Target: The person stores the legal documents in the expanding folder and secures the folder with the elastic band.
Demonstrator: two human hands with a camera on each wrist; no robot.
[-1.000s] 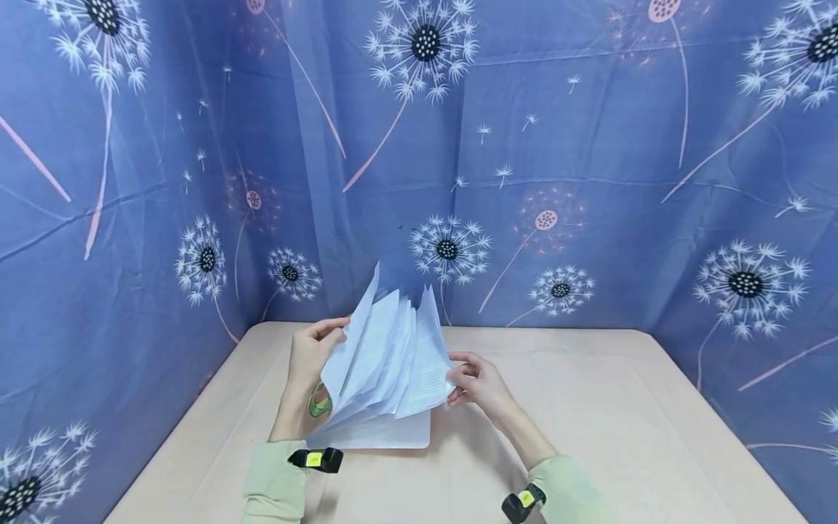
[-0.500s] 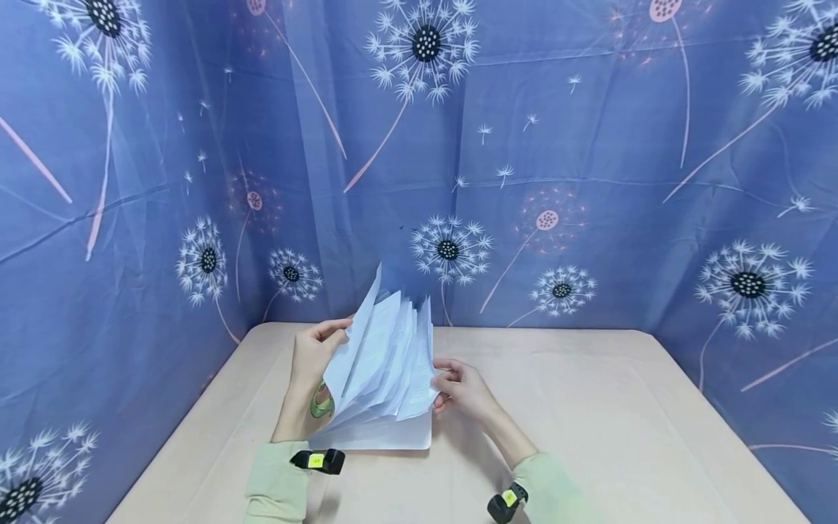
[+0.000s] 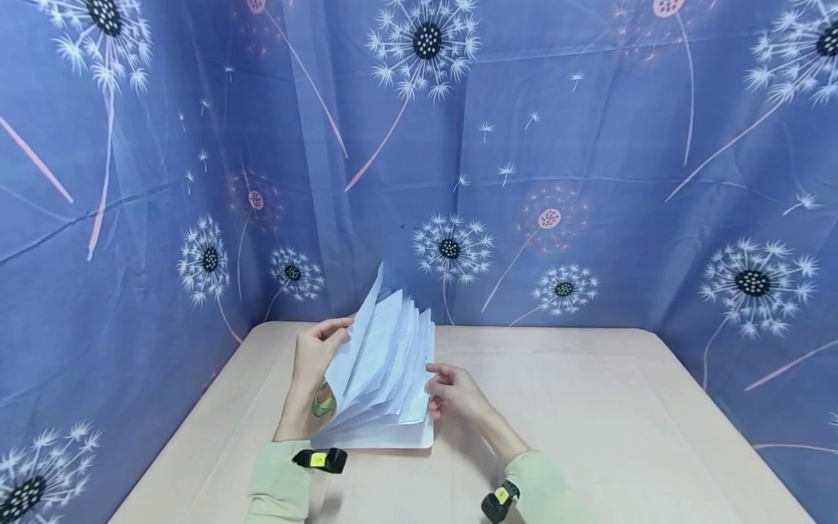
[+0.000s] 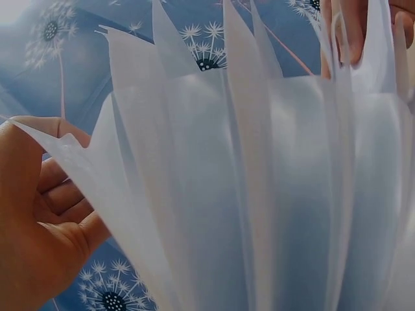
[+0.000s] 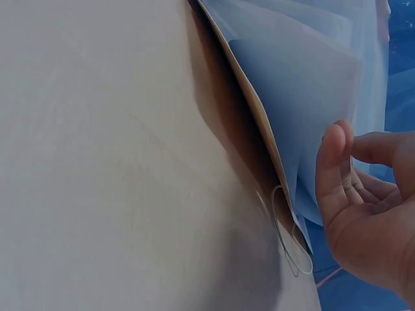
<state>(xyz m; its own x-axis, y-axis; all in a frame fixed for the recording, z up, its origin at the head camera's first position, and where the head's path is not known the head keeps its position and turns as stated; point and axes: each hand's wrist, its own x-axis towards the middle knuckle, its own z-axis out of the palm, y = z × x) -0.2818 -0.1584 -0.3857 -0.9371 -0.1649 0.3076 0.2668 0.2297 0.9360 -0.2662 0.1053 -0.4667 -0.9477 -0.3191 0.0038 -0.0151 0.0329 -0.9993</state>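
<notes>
A folder (image 3: 380,437) of pale sheets stands fanned out at the left of the table's middle. Printed lines show faintly on some sheets. My left hand (image 3: 316,354) holds its leftmost, tall white leaf (image 4: 117,181) by the outer edge. At the opposite side, my right hand (image 3: 458,393) pinches the edge of a thin sheet (image 5: 318,84) between thumb and finger. The right wrist view shows a tan-edged cover (image 5: 259,116) beneath the sheets and a thin loop of cord (image 5: 292,256) at its corner. Translucent panels (image 4: 201,168) stand between sheets in the left wrist view.
The pale tabletop (image 3: 563,407) stretches to the right of the folder. Blue dandelion-print cloth (image 3: 524,145) hangs behind and at both sides. A small green piece (image 3: 323,402) shows beside my left wrist.
My right hand has moved left with the sheet edge, bringing the right-hand sheets closer to the others. The left hand has stayed almost where it was.
</notes>
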